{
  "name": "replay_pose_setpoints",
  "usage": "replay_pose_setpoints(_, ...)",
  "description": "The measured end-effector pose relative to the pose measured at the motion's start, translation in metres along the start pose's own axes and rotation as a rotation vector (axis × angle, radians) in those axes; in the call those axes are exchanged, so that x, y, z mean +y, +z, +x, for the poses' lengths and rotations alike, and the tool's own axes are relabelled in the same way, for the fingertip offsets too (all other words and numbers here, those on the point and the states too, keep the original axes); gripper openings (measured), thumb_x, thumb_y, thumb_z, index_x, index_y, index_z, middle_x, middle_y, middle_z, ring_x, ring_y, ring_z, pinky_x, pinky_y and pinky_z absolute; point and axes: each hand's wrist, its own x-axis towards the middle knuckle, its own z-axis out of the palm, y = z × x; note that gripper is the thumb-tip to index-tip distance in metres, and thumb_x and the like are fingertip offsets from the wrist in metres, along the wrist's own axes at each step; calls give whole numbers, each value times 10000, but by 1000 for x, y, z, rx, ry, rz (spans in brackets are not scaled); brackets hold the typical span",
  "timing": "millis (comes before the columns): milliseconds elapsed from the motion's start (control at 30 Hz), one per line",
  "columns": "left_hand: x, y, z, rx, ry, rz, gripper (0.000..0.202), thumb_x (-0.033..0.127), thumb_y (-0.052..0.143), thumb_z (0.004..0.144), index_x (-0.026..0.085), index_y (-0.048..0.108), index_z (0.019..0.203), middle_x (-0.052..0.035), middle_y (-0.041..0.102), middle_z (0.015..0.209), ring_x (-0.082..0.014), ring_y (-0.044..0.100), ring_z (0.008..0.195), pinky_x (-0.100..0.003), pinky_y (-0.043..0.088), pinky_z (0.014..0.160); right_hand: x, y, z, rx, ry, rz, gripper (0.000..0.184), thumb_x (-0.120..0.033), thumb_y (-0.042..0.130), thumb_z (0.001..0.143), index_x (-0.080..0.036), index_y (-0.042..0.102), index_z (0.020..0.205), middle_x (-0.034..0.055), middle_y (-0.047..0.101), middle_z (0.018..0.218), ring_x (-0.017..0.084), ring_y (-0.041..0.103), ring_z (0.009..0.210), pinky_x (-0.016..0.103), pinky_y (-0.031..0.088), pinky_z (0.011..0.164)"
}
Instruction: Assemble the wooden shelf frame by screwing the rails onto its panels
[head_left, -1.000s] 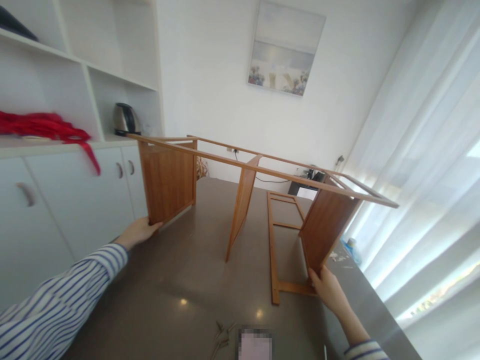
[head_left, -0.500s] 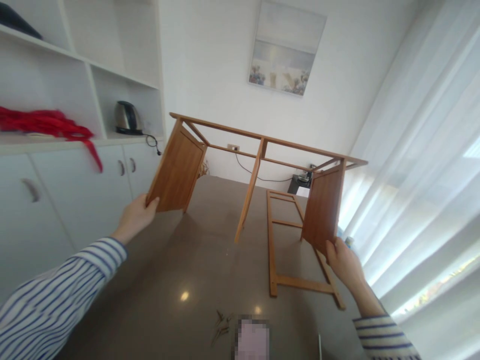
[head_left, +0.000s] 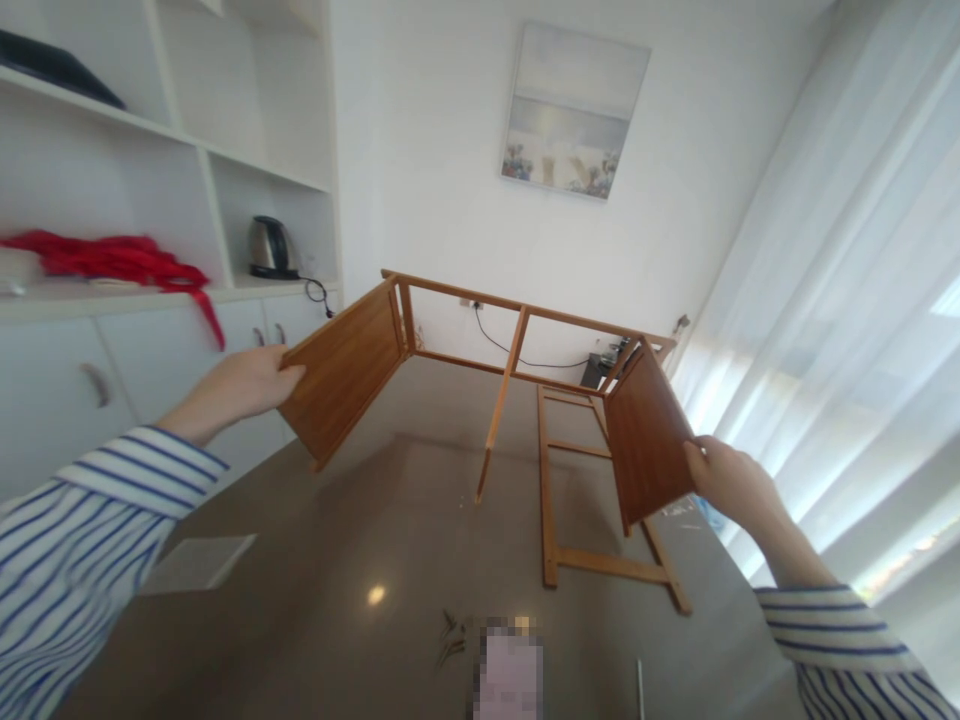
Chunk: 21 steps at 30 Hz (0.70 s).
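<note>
Held up above the table is a partly built wooden frame (head_left: pixel 457 292) with a solid panel at each side and a thin bar in the middle. My left hand (head_left: pixel 244 385) grips the near top corner of its left panel (head_left: pixel 349 370). On the other side, my right hand (head_left: pixel 731 480) is closed on the near edge of the right panel (head_left: pixel 652 430). Beneath the right panel, a second flat wooden frame (head_left: pixel 549 490) lies on the table (head_left: pixel 337 560). Several small screws (head_left: pixel 450 635) lie near the front.
A pixelated pinkish object (head_left: pixel 511 675) and a thin metal rod (head_left: pixel 640 690) are at the front. A white sheet (head_left: pixel 199 563) lies at left. White shelves hold a kettle (head_left: pixel 270 247) and red cloth (head_left: pixel 112 262). A white curtain (head_left: pixel 825 300) hangs at right.
The held frame has tilted, its near panel edges rising and its far side dropping. Both my hands have moved farther apart and up. The white sheet has come into view.
</note>
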Motion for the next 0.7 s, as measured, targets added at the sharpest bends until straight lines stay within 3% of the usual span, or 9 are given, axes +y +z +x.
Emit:
replay_pose_setpoints(133,-2,-27,4,-122,40,231,443,435,430,759,89,647,931,-147,679,872,-271,631,787,-320,477,705,5,-24,-2,-80,-63,38,382,-392,355,911,-159,656,941,94,707,732,235,682,760,300,463,690)
replay_pose_setpoints(333,-20,-46,21,-192,75,348,495,447,458,741,72,664,989,-156,685,949,-245,622,831,-280,455,700,5,-55,-2,-224,-124,93,361,-359,382,900,-127,652,836,79,682,593,204,668,604,281,461,609)
replay_pose_setpoints(533,-10,-72,21,-183,134,429,433,411,502,711,83,688,924,-137,687,866,-231,605,745,-283,441,659,4,-84,-6,-348,-163,134,402,-366,372,903,-98,651,794,119,696,633,205,668,604,288,469,627)
replay_pose_setpoints(700,2,-85,19,-197,106,404,278,339,587,677,113,700,793,-85,668,705,-206,575,646,-300,457,688,6,-97,-7,-351,-189,153,401,-346,410,890,-91,669,721,114,678,589,188,636,547,275,454,584)
